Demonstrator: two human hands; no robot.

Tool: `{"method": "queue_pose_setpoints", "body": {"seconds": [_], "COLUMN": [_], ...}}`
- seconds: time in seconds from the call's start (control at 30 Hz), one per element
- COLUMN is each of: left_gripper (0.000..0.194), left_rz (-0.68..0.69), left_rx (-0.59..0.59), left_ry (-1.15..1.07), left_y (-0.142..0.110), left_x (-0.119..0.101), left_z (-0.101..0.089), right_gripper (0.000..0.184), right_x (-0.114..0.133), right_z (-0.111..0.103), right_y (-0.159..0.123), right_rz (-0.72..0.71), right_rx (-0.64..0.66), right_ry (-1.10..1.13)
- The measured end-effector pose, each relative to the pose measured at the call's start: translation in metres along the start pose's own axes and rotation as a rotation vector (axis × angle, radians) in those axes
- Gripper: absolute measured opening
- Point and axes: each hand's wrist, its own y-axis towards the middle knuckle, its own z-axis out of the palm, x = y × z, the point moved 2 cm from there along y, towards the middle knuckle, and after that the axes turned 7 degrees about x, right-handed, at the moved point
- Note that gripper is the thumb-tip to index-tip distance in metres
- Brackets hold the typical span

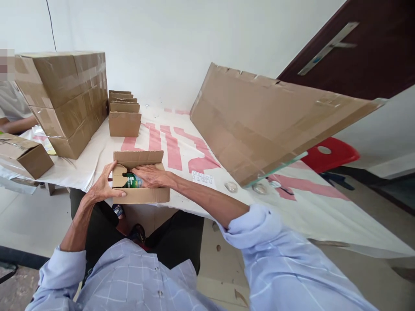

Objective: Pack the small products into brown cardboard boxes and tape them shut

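Observation:
A small cardboard box (141,196) stands at the table's near edge with its back flap raised. My left hand (104,183) grips its left end, thumb along the front wall and fingers at the far corner. Inside the box lies a green printed package (131,180), partly covered. My right hand (151,176) reaches into the opening from the right, fingers stretched out flat over the package. Its fingertips are partly hidden among the contents, and nothing shows gripped in it.
A stack of large taped cartons (71,99) stands at the left, beside a row of small open boxes (125,123). Another small box (27,155) lies far left, near a person's arm (19,125). A big cardboard sheet (259,116) leans at the right near tape rolls (231,186) and a sticker sheet (203,178).

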Motion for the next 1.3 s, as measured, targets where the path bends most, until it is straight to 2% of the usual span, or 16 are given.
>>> {"method": "queue_pose_setpoints", "body": {"seconds": [0.1,0.2,0.4,0.53,0.67,0.77,0.9,1.03,1.1,1.17,1.3], "left_gripper": [0.124,0.123,0.121,0.123,0.127,0.136,0.145,0.138,0.130,0.123,0.116], "left_rz": [0.018,0.020,0.028,0.063,0.110,0.120,0.025,-0.040,0.009,0.108,0.276], "left_rx": [-0.036,-0.055,-0.038,-0.002,-0.011,0.014,0.041,0.018,-0.052,-0.107,-0.113], "left_ry": [0.024,0.023,-0.026,-0.018,-0.040,-0.126,-0.124,-0.019,-0.012,-0.058,-0.109], "left_y": [0.002,0.007,0.029,0.044,0.050,0.048,0.042,0.040,0.041,0.044,0.061], "left_x": [0.000,-0.001,-0.013,-0.025,-0.035,-0.036,-0.026,-0.018,-0.025,-0.042,-0.084], "left_z": [-0.002,-0.006,-0.018,-0.028,-0.034,-0.031,-0.023,-0.024,-0.032,-0.040,-0.044], "right_gripper": [0.070,0.077,0.074,0.073,0.074,0.077,0.077,0.074,0.075,0.075,0.076], "right_x": [0.002,0.000,-0.007,-0.012,-0.019,-0.020,-0.019,-0.026,-0.029,-0.029,-0.020], "right_z": [-0.011,-0.024,-0.055,-0.069,-0.072,-0.073,-0.081,-0.093,-0.098,-0.101,-0.103], "right_y": [-0.004,-0.008,-0.027,-0.038,-0.045,-0.051,-0.063,-0.076,-0.081,-0.083,-0.083], "right_rz": [0.054,0.081,0.023,0.027,0.035,0.059,0.058,0.017,0.006,-0.004,-0.054], "right_rx": [0.012,-0.038,-0.201,-0.265,-0.298,-0.328,-0.403,-0.478,-0.509,-0.521,-0.498], "right_ry": [0.002,-0.018,-0.033,-0.014,0.106,0.241,0.427,0.570,0.601,0.626,0.681]}}
